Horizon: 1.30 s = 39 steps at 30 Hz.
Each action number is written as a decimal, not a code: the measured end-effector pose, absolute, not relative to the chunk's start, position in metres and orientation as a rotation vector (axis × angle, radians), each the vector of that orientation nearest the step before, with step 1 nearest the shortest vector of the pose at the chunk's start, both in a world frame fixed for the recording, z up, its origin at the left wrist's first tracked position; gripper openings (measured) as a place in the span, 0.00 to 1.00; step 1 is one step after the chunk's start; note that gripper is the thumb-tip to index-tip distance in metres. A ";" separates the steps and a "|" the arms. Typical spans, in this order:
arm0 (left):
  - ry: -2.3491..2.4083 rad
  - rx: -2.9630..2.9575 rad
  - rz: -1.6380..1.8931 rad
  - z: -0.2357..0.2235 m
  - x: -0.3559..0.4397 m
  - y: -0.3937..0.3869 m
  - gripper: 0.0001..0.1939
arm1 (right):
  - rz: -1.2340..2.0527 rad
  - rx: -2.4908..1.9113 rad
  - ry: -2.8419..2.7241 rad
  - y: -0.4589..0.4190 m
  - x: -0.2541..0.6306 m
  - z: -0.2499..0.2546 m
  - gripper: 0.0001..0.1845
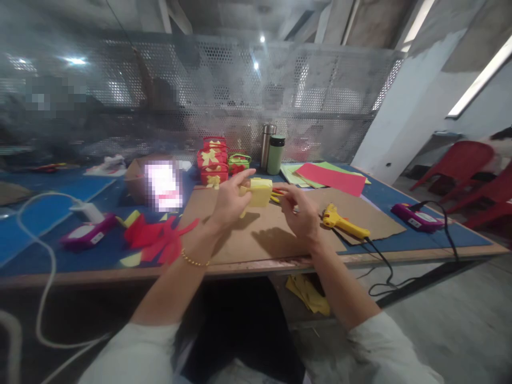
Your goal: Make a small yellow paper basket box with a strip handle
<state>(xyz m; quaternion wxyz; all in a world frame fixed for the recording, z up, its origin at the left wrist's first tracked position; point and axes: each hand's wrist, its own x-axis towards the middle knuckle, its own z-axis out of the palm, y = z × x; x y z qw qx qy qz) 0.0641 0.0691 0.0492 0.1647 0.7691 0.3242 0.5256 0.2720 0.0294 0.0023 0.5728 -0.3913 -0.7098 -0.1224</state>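
My left hand [234, 200] is closed around the side of a small yellow box [261, 193], apparently of paper or felt, with the index finger stretched out above it. The box is held up over a brown cardboard sheet [256, 242]. Just right of the box is my right hand [300, 210], its fingers bent and pinched together; what they hold, if anything, I cannot make out. Red and yellow handles [275, 198] of some tool show between the box and my right fingertips. A yellow glue gun [344, 223] lies to the right of my right hand.
Red scraps [154, 237] and a purple power unit [88, 232] lie left; another purple unit [416, 217] is right. Behind stand red gift-like boxes [214, 162], a green bottle [276, 154] and a steel flask [267, 144]. Coloured sheets [334, 178] lie back right; a lit phone [163, 184] leans left.
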 end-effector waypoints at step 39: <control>0.825 2.895 1.420 0.033 0.074 0.062 0.30 | 0.618 -1.085 -1.649 -0.051 0.331 0.014 0.31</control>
